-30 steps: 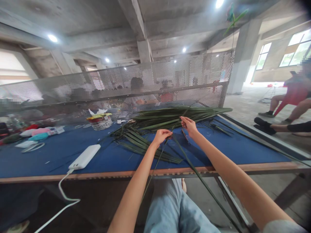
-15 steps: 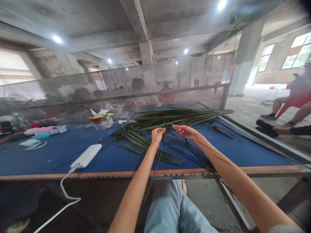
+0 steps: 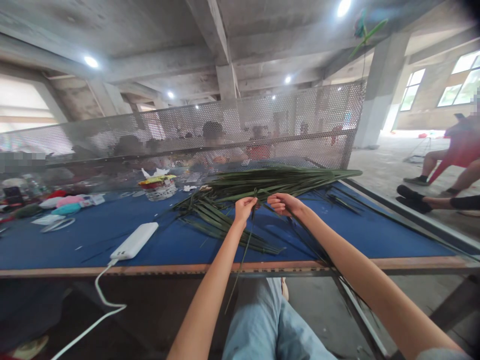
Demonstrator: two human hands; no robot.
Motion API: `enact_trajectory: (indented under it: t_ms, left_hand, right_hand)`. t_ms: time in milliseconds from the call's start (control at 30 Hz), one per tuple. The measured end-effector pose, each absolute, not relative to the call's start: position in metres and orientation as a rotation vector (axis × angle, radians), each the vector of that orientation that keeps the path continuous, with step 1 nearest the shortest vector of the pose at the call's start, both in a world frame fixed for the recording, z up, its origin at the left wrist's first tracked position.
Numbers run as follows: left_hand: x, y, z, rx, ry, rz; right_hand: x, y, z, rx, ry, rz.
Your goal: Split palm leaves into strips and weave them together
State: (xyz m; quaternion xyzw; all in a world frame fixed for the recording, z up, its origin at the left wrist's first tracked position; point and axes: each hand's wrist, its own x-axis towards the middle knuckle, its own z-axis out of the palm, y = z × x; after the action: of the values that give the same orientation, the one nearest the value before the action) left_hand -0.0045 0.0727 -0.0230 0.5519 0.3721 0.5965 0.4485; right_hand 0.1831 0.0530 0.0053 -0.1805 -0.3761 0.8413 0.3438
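One tub [image 3: 162,192] is holding white material [image 3: 156,173]; left hand [image 3: 243,207] is pinching one leaf strip [image 3: 247,242]; right hand [image 3: 285,204] is holding fingers curled, grip unclear.

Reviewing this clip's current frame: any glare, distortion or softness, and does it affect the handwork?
Head view: the ceiling lamps burn out white and the right-hand windows partly wash out; head view: wide-angle stretch toward the edges, dark top-right corner; head view: left hand and right hand readable, but the fine strands between them blur together.
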Motion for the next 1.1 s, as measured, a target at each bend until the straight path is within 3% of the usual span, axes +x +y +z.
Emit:
enact_trajectory:
  t_ms: [333, 733, 1100]
  left_hand:
    - [0.0, 0.066, -0.022, 1.587, 0.774, 1.213]
    - [-0.002, 0.07, -0.025, 1.501, 0.814, 1.203]
    - [-0.001, 0.067, -0.023, 1.499, 0.843, 1.171]
  right_hand:
    - [0.17, 0.056, -0.01, -0.787, -1.489, 1.539]
    - [0.156, 0.06, -0.017, -0.747, -1.699, 0.814]
    - [0.151, 0.056, -0.02, -0.839, -1.576, 0.808]
